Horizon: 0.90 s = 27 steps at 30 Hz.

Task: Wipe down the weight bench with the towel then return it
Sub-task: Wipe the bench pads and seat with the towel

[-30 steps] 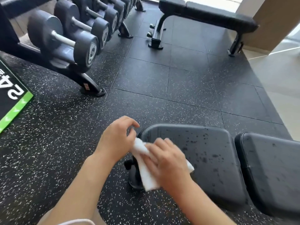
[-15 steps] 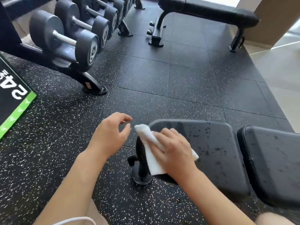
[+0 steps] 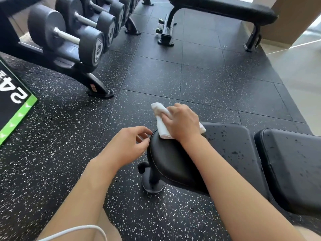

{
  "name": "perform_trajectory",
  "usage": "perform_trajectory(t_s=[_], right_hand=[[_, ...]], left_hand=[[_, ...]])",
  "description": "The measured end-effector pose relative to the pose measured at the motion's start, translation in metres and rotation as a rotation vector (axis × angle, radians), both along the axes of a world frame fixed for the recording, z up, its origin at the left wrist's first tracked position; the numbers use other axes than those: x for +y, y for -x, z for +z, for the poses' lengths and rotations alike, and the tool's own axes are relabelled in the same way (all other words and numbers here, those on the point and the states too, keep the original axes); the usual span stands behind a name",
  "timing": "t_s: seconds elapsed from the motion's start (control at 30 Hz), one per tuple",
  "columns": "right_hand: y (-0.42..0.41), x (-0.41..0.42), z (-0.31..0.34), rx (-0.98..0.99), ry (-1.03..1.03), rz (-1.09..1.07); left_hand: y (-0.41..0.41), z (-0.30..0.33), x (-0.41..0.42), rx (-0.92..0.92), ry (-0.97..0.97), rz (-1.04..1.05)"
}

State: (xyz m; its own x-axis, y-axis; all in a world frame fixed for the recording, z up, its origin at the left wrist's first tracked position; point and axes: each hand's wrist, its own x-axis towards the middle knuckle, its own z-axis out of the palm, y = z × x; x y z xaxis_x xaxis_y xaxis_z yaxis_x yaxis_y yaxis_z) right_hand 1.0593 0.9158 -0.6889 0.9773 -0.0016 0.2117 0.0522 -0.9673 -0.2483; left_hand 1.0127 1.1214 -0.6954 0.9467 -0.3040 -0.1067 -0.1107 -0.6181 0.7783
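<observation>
The black padded weight bench (image 3: 231, 150) runs from centre to the right edge, its seat pad and back pad speckled with small dark spots. My right hand (image 3: 182, 121) presses a folded white towel (image 3: 160, 117) flat on the far left corner of the seat pad, part of the towel sticking out past the pad's edge. My left hand (image 3: 127, 146) rests against the pad's left rim with its fingers loosely curled and nothing in it. The bench's foot (image 3: 152, 181) stands on the floor below the seat.
A dumbbell rack (image 3: 74, 37) with several dumbbells stands at the upper left, its foot close to the bench. A second flat bench (image 3: 224, 9) is at the back. A black and green mat (image 3: 13, 105) lies at the left. Speckled rubber floor tiles lie between them.
My right hand has slid the towel from the near left edge of the seat pad up to its far left corner. My left hand let go of the towel and moved to the pad's rim.
</observation>
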Motion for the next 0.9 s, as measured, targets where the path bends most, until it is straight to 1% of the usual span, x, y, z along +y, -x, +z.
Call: perform_trajectory(t_s=[0.07,0.17,0.23,0.3,0.37,0.4,0.5,0.53,0.57,0.63,0.7,0.77,0.9], right_hand=[[0.028,0.002,0.001,-0.073,-0.023,0.028],[0.099,0.006,0.002,-0.173,-0.082,0.131],[0.142,0.005,0.001,-0.185,-0.095,0.244],[0.162,-0.003,-0.001,-0.194,-0.085,0.327],[0.148,-0.014,-0.001,-0.19,-0.066,0.337],[0.131,-0.018,0.0,-0.179,-0.054,0.288],[0.058,-0.03,0.002,-0.165,-0.045,0.027],[0.034,-0.031,0.003,-0.132,-0.046,-0.036],[0.016,-0.03,0.003,-0.089,-0.038,-0.071],[0.001,-0.023,0.002,-0.035,-0.012,-0.066],[0.013,-0.011,0.001,-0.062,-0.021,-0.025],[0.051,0.001,-0.002,-0.121,-0.062,0.037],[0.139,-0.003,-0.004,-0.169,-0.097,0.294]], left_hand=[[-0.001,0.0,0.003,0.027,0.018,-0.011],[-0.002,0.0,0.007,0.057,0.037,-0.039],[-0.004,-0.002,0.008,0.072,0.07,-0.028],[-0.005,-0.002,0.007,0.087,0.085,-0.005],[-0.006,-0.002,0.006,0.078,0.086,-0.007],[-0.006,-0.001,0.005,0.072,0.082,-0.014],[-0.004,0.0,0.004,0.057,0.07,-0.009],[-0.003,-0.001,0.004,0.052,0.063,-0.006],[-0.002,-0.001,0.004,0.051,0.059,-0.005],[-0.001,-0.001,0.003,0.054,0.057,-0.009],[-0.002,0.0,0.005,0.058,0.052,-0.016],[-0.005,0.0,0.008,0.087,0.059,-0.034],[-0.011,0.0,0.013,0.16,0.121,-0.052]])
